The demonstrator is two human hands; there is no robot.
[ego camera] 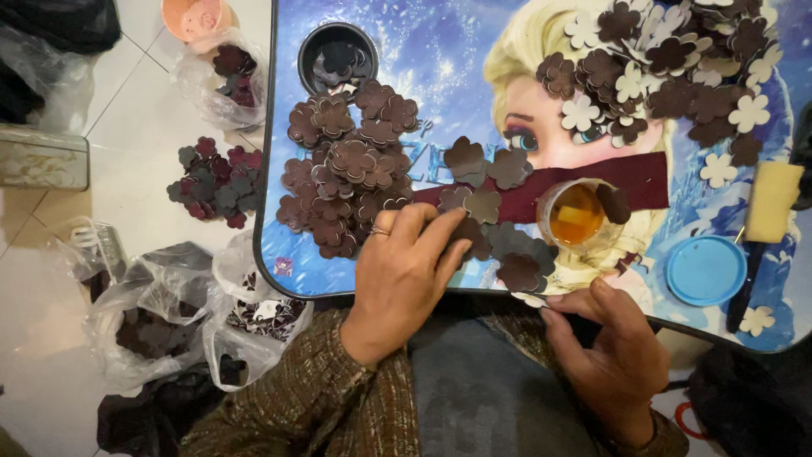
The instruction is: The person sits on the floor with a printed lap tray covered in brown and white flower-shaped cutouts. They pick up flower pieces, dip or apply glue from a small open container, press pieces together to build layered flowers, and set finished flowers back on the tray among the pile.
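Fingers of our left hand lay flat and spread on brown flower cutouts at the table's near edge. Our right hand, lower and right of them, pinched one pale cutout. The dark red strip ran left to right just beyond.

Brown tweed sleeves, ring on the left hand.

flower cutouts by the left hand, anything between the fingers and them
Nothing visible: the left hand already rests its fingertips on the brown flower cutouts lying on the tray.
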